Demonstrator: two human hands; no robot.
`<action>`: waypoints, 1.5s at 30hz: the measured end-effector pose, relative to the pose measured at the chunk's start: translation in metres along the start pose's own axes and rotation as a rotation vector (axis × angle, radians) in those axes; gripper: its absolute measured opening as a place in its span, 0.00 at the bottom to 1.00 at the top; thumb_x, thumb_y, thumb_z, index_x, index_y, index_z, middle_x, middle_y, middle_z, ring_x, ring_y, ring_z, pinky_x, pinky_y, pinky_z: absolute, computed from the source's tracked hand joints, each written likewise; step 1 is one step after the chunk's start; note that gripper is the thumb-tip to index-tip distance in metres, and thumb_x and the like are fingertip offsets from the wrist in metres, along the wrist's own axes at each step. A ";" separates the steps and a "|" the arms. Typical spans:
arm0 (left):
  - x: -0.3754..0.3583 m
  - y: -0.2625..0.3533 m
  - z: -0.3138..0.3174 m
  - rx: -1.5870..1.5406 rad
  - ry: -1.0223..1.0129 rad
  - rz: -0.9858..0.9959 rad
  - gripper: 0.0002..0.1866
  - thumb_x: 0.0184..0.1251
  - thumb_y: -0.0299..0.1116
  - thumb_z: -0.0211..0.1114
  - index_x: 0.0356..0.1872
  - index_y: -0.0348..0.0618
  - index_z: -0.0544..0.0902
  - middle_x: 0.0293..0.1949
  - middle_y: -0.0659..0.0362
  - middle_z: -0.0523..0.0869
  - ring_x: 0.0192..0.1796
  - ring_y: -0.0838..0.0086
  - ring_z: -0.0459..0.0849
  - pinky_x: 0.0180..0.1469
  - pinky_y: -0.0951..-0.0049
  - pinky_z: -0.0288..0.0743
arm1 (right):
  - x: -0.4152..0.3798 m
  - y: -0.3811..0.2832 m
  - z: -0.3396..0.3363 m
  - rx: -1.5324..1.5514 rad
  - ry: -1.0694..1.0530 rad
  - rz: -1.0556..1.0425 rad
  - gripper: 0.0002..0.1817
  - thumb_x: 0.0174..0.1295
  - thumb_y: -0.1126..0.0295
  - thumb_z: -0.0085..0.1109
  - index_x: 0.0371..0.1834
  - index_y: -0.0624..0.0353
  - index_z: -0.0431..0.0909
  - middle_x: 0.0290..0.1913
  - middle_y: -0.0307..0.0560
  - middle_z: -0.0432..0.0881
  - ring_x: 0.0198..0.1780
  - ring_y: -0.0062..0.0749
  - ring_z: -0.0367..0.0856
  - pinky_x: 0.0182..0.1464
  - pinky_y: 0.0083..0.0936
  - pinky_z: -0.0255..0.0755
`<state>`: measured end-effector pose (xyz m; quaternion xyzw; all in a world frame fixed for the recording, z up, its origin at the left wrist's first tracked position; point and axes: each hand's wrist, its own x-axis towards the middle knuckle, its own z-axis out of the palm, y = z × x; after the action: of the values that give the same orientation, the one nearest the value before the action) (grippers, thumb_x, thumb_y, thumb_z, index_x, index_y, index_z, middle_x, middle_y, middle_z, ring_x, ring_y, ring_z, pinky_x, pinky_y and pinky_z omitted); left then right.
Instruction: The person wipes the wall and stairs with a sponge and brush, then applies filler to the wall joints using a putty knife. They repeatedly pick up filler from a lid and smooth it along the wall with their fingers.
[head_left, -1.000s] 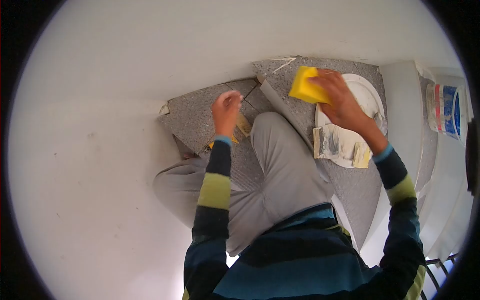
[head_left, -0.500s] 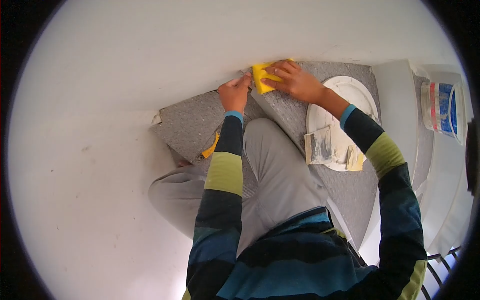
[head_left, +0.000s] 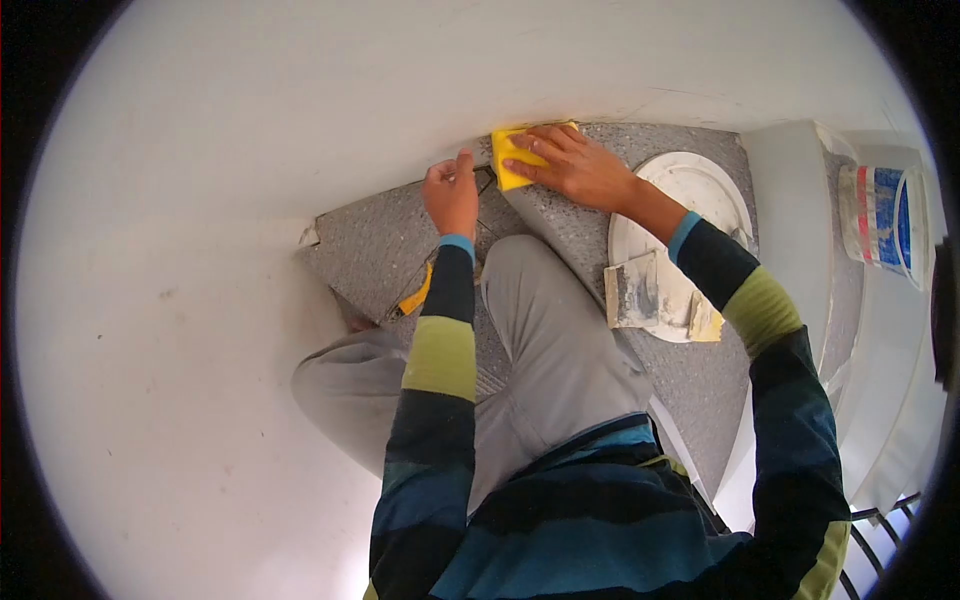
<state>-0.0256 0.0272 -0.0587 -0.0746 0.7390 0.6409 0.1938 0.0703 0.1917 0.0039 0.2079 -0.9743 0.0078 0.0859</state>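
Note:
My right hand (head_left: 575,165) grips a yellow sponge (head_left: 512,178) and presses it down at the edge of a grey speckled step (head_left: 690,400), close to the white wall (head_left: 330,110). To the left of the sponge, my left hand (head_left: 452,195) is raised near the wall with its fingers curled in. What it holds, if anything, I cannot make out. Below my left hand, a yellow-handled tool (head_left: 415,295) lies on the lower step (head_left: 365,250), partly hidden by my sleeve.
A round white lid (head_left: 685,180) lies on the step at right, smeared with paste. On it rest a flat scraper blade (head_left: 632,290) and a smaller yellowish piece (head_left: 706,318). A white bucket with a blue label (head_left: 885,220) stands farther right. Black railing bars (head_left: 880,530) show at lower right.
My left hand has drawn back from the sponge, to the left and slightly down. My right hand and the sponge have shifted a little left along the wall.

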 end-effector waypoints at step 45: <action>-0.055 0.016 -0.170 0.646 -0.378 0.594 0.13 0.56 0.28 0.59 0.44 0.41 0.76 0.32 0.54 0.83 0.35 0.64 0.82 0.39 0.66 0.74 | -0.052 -0.001 -0.063 -0.087 -0.094 0.569 0.32 0.44 0.79 0.56 0.58 0.49 0.69 0.59 0.51 0.66 0.57 0.48 0.67 0.60 0.39 0.64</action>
<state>-0.0137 -0.1438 -0.0059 0.3218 0.8415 0.4083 0.1466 0.1282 0.2151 0.0568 -0.0776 -0.9958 -0.0199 0.0437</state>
